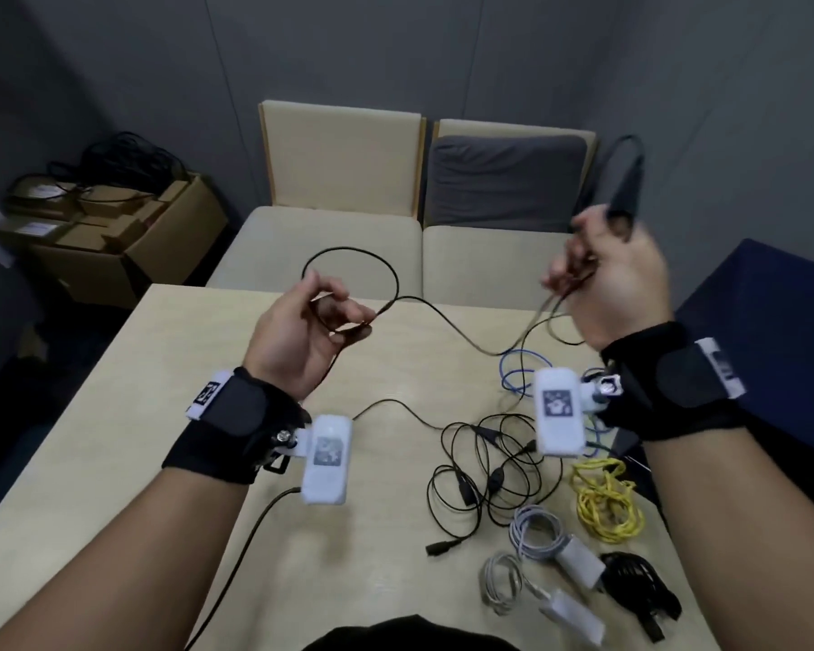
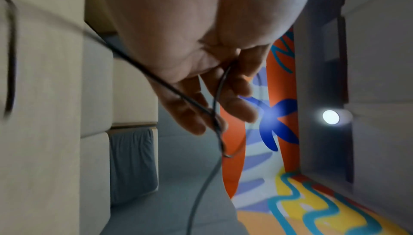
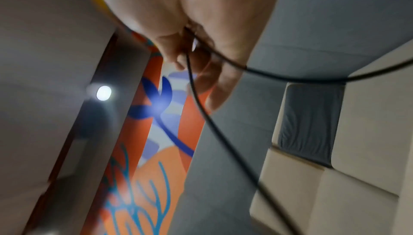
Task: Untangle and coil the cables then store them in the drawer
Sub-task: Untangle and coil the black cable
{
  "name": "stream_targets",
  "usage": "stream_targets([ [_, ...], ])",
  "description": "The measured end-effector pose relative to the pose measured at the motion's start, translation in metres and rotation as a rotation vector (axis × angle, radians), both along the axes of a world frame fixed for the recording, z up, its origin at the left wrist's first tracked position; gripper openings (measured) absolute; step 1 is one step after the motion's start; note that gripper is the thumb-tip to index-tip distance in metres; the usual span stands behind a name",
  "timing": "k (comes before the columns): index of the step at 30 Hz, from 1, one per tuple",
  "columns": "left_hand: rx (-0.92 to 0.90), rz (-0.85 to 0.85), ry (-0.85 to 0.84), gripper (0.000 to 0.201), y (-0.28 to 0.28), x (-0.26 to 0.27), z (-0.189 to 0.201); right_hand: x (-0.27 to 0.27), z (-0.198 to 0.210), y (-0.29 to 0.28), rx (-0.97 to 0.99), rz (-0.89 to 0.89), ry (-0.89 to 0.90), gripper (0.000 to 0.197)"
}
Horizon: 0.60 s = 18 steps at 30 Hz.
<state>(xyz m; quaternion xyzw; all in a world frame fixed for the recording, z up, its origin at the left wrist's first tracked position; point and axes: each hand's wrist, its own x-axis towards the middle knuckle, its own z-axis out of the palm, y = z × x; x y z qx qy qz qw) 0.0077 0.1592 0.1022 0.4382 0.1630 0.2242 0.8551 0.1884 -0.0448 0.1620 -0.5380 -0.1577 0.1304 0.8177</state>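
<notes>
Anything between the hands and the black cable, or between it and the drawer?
Nothing: the left hand and right hand both pinch the thin black cable. The drawer is not in view, so that path cannot be judged.

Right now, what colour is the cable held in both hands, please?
The cable is black; clearest in the head view.

Thin black cable (image 1: 348,249) loops midair above the tangled cable pile (image 1: 532,523).

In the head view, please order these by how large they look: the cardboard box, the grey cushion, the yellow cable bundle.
Largest: cardboard box.
Next: grey cushion, somewhat smaller.
Smallest: yellow cable bundle, although it lies nearest to the camera.
</notes>
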Motion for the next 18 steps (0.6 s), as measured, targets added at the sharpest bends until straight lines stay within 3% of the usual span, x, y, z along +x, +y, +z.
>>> stream_targets([
  [5,0.189,-0.162,0.036,0.042,-0.021,0.018,0.011,-0.048,-0.015,0.029,-0.314,0.33,-0.149,0.017],
  [9,0.284,-0.233,0.024,0.045,-0.029,0.022,0.018,-0.063,-0.023,0.041,-0.517,0.423,-0.323,0.021],
  [11,0.279,-0.255,-0.005,0.046,-0.027,0.02,0.019,-0.063,-0.03,0.045,-0.549,0.368,-0.373,0.019],
  [13,0.259,-0.272,-0.03,0.045,-0.024,0.018,0.02,-0.058,-0.039,0.047,-0.426,0.219,-0.284,0.015],
  [15,0.248,-0.239,-0.041,0.042,-0.021,0.015,0.02,-0.05,-0.045,0.046,-0.258,0.132,-0.052,0.012],
  [18,0.192,-0.066,-0.066,0.026,-0.006,0.007,0.022,-0.029,-0.053,0.034,-0.327,0.085,0.086,0.015],
])
